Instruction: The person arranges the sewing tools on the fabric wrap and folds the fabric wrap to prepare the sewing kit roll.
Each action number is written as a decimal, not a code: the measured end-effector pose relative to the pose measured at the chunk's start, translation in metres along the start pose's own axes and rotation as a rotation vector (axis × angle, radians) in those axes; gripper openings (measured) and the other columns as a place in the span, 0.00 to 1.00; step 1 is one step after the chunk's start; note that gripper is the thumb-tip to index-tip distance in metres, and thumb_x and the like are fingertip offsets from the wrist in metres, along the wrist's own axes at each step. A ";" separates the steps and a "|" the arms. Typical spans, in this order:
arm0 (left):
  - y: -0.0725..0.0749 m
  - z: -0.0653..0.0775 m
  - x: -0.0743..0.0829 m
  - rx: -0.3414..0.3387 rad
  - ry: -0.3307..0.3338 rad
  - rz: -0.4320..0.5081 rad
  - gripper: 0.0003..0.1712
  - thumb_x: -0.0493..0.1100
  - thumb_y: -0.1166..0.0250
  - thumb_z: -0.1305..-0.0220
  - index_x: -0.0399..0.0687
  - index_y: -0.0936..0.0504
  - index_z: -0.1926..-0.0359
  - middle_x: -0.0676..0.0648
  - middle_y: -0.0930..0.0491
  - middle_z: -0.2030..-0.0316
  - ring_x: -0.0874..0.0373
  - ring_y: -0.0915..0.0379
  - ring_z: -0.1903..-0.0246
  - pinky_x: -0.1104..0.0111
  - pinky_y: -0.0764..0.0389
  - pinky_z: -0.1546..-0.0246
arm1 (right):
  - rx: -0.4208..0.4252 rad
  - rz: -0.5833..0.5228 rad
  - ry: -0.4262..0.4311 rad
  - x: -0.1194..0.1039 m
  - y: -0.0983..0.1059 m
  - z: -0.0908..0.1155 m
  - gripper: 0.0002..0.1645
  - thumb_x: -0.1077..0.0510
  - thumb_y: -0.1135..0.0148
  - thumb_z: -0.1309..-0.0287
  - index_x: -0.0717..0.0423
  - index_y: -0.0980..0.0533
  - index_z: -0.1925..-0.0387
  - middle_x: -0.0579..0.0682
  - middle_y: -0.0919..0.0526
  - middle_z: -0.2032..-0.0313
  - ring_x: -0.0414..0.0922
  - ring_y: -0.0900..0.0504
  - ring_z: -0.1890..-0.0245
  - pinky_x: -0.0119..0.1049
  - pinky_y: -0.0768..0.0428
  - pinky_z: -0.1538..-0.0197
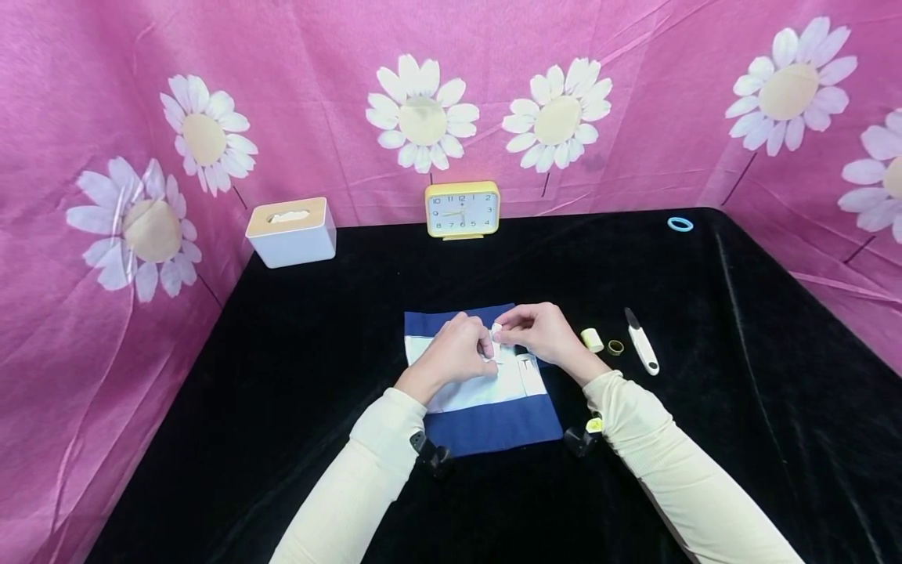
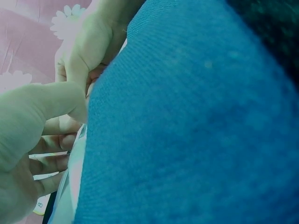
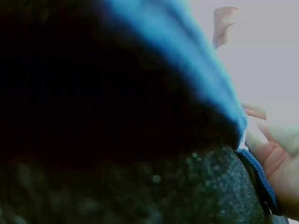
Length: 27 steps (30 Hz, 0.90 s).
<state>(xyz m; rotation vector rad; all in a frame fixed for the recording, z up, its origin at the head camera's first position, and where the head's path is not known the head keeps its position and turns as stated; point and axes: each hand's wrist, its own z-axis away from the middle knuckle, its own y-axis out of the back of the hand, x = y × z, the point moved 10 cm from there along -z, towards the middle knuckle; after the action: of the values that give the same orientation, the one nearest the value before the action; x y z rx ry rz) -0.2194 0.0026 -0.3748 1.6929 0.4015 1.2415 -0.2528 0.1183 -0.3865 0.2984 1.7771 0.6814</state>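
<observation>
A blue cloth piece (image 1: 493, 427) with a white middle panel lies on the black table. My right hand (image 1: 539, 333) pinches a small white piece (image 1: 497, 328) between thumb and fingertips over the panel's upper part. Close beside it, my left hand (image 1: 454, 352) has its fingers bent over the panel, thumb lower than the forefinger; I cannot tell whether they grip anything. Blue fabric (image 2: 187, 116) fills most of the left wrist view, with the left thumb and fingers at its edge. Dark, blurred cloth hides much of the right wrist view.
Right of the cloth lie a pale yellow roll (image 1: 592, 340), a small olive ring (image 1: 615, 347) and a white-handled cutter (image 1: 643, 342). Farther back are a light blue ring (image 1: 680, 224), a yellow clock (image 1: 462, 210) and a tissue box (image 1: 292, 235).
</observation>
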 end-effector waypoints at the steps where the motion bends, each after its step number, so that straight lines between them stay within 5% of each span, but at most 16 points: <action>1: 0.000 0.000 0.000 0.001 0.002 0.002 0.07 0.41 0.24 0.50 0.50 0.15 0.77 0.54 0.23 0.72 0.58 0.34 0.62 0.68 0.32 0.62 | -0.001 0.005 -0.004 0.000 0.000 0.000 0.09 0.60 0.25 0.46 0.59 0.13 0.63 0.52 0.12 0.70 0.42 0.19 0.73 0.30 0.19 0.67; 27: 0.000 -0.002 -0.003 0.012 0.002 -0.004 0.05 0.40 0.24 0.49 0.47 0.13 0.76 0.53 0.22 0.72 0.58 0.34 0.64 0.69 0.31 0.63 | -0.140 0.019 -0.046 0.001 -0.009 0.000 0.11 0.60 0.29 0.41 0.59 0.13 0.57 0.55 0.10 0.61 0.41 0.21 0.70 0.31 0.21 0.65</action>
<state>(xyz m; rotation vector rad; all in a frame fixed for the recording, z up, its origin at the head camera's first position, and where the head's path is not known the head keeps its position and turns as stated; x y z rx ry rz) -0.2226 0.0018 -0.3764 1.7005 0.4143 1.2401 -0.2515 0.1116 -0.3927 0.2339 1.6758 0.8025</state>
